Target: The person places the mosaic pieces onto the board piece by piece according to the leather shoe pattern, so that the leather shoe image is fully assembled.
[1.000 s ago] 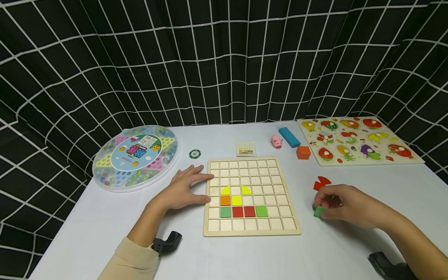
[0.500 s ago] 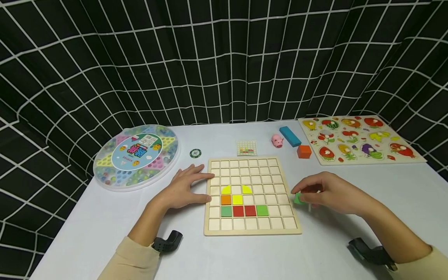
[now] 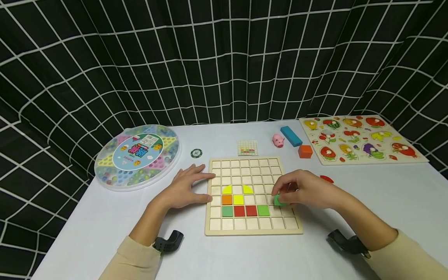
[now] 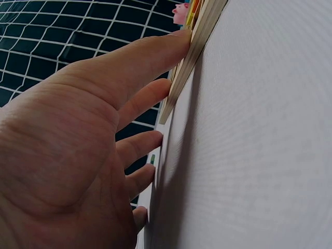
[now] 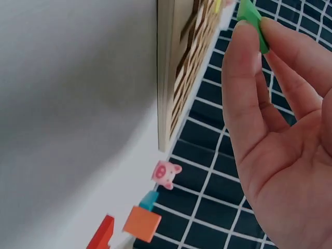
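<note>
A wooden grid board (image 3: pixel 253 233) lies on the white table. Thumb and index finger of my left hand (image 3: pixel 182 190) are extended and touch its left edge, as the left wrist view also shows. Over the board's right part, my right hand (image 3: pixel 309 190) pinches a small green tile (image 3: pixel 279 200) between thumb and fingers; the right wrist view shows this tile (image 5: pixel 252 23) clearly. Set in the grid are two yellow rounded tiles (image 3: pixel 227 189), an orange square (image 3: pixel 226 200), a yellow square (image 3: pixel 238 200), and a row of one teal (image 3: pixel 227 211), two red (image 3: pixel 239 211) and one green square (image 3: pixel 263 210).
Behind the board lies a small pattern card (image 3: pixel 247 147). A round marble game (image 3: pixel 136 155) and a chip (image 3: pixel 196 153) are left. A pink pig (image 3: pixel 278 140), blue block (image 3: pixel 291 136), orange cube (image 3: pixel 305 151), fruit puzzle (image 3: pixel 364 140) and red piece (image 3: pixel 327 179) are right.
My right hand has moved left with the green tile, from the table right of the board to above its right columns. My left hand has stayed at the board's left edge.
</note>
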